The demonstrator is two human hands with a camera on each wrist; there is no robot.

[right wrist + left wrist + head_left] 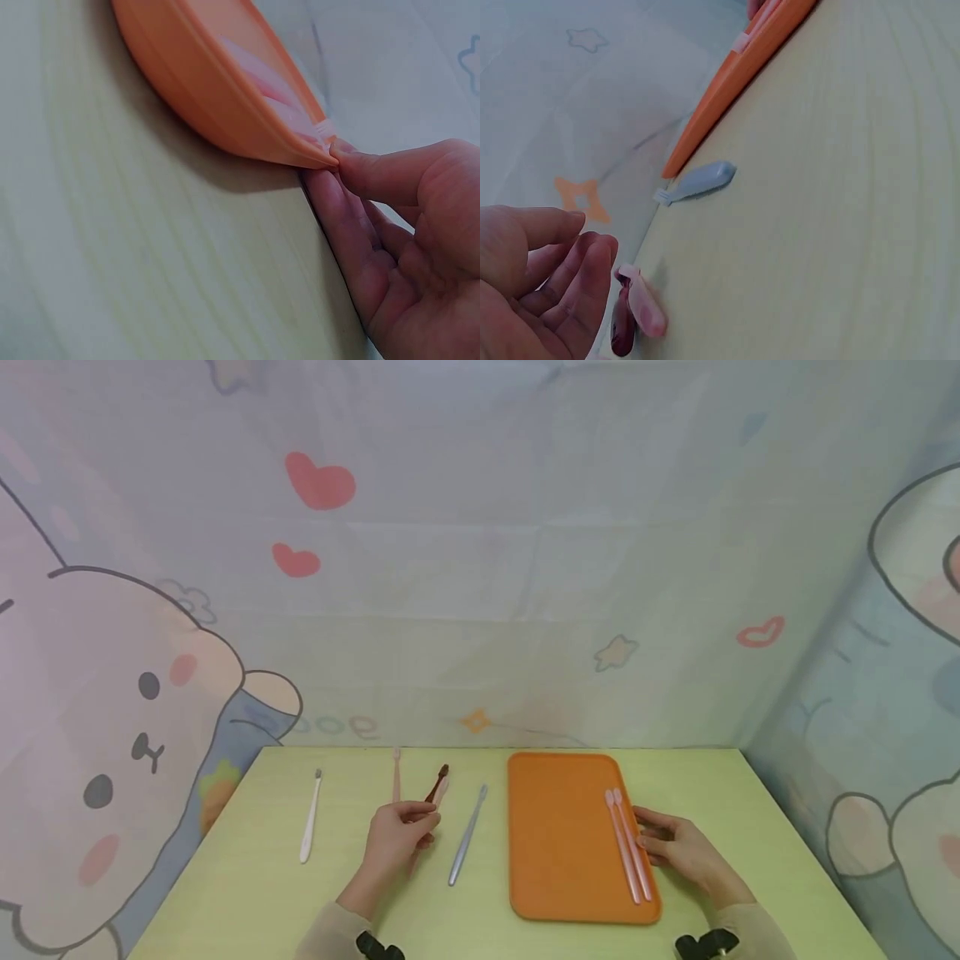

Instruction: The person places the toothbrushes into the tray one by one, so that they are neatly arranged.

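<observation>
My left hand (pixel 400 835) hovers over a brown toothbrush (pixel 437 783) and a pink toothbrush (pixel 441 795) lying side by side, hiding much of both in the head view. From the left wrist, its fingers bend loosely with nothing between them, and the pink and brown handles (pixel 646 309) lie just beyond the fingertips. At the right, my right hand (pixel 681 852) pinches the side rim of an orange tray (pixel 562 835), thumb on top and fingers below, as the right wrist view shows. Two pink toothbrushes (pixel 628 852) lie in the tray along that side.
A grey-blue toothbrush (pixel 468 835) lies between my left hand and the tray. Another pink toothbrush (pixel 397 777) is by the back edge, partly behind my left hand. Farther left lies a white toothbrush (pixel 310 822). A printed cloth backdrop (pixel 525 568) rises behind the yellow table (pixel 240 877).
</observation>
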